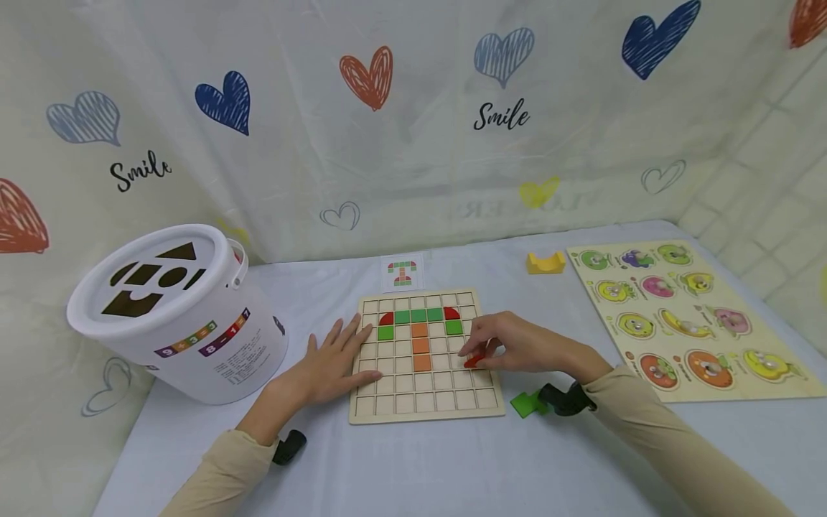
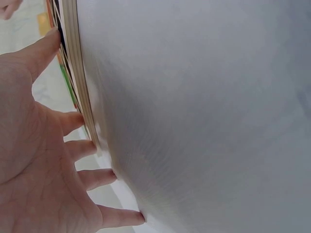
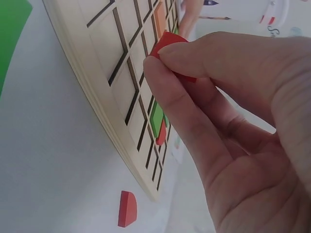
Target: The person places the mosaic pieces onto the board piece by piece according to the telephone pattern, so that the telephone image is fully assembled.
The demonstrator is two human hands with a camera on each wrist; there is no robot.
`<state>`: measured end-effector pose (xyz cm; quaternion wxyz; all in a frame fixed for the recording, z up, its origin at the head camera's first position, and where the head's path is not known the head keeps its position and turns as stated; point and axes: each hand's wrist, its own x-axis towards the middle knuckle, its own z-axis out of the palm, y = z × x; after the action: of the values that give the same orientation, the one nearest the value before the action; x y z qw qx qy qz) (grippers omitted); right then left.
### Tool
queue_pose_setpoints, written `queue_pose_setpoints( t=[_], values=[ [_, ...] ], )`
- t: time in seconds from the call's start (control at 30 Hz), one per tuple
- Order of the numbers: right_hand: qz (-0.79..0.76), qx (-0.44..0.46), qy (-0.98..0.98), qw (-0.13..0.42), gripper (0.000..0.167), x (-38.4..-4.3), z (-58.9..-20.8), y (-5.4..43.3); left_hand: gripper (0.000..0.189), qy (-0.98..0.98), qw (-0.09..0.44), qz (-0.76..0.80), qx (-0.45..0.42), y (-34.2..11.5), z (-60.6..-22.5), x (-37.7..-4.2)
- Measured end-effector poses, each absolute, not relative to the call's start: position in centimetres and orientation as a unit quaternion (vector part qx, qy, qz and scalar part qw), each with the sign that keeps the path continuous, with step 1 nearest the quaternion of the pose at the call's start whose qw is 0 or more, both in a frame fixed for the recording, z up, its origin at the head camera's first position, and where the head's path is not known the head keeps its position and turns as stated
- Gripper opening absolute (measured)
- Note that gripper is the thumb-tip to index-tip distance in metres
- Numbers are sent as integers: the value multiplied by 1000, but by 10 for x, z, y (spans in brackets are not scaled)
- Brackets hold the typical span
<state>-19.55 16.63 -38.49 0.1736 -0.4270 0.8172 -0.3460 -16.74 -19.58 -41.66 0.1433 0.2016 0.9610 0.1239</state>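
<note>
A wooden grid board (image 1: pixel 388 403) lies on the cloth. Across its upper rows runs a line of green squares (image 1: pixel 418 315) with a red quarter-round piece at either end and a green square under each end; orange squares (image 1: pixel 421 345) go down the middle. My left hand (image 1: pixel 331 365) rests spread along the board's left edge, thumb and fingertips at the rim. Over the right side of the board, my right hand (image 1: pixel 517 343) pinches a red piece (image 3: pixel 167 41) between thumb and index finger; the fingers cover part of its outline.
Behind the board lies a pattern card (image 1: pixel 402 273). A white bucket (image 1: pixel 220 352) with shaped holes stands left. Green pieces (image 1: pixel 526 404) lie near the right wrist, another red piece (image 3: pixel 127 208) beside the board, a yellow arch (image 1: pixel 545 263) farther back, a fruit board (image 1: pixel 701 323) right.
</note>
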Motion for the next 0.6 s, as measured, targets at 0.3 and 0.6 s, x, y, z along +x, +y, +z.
queue_pose_setpoints(
  t=[0.3, 0.6],
  values=[
    [-342, -435, 812, 186, 24, -192, -386, 165, 93, 961, 144, 122, 202, -195, -415, -166],
    [-341, -448, 808, 173, 12, -191, -387, 165, 94, 961, 150, 122, 197, -193, -413, -166]
  ],
)
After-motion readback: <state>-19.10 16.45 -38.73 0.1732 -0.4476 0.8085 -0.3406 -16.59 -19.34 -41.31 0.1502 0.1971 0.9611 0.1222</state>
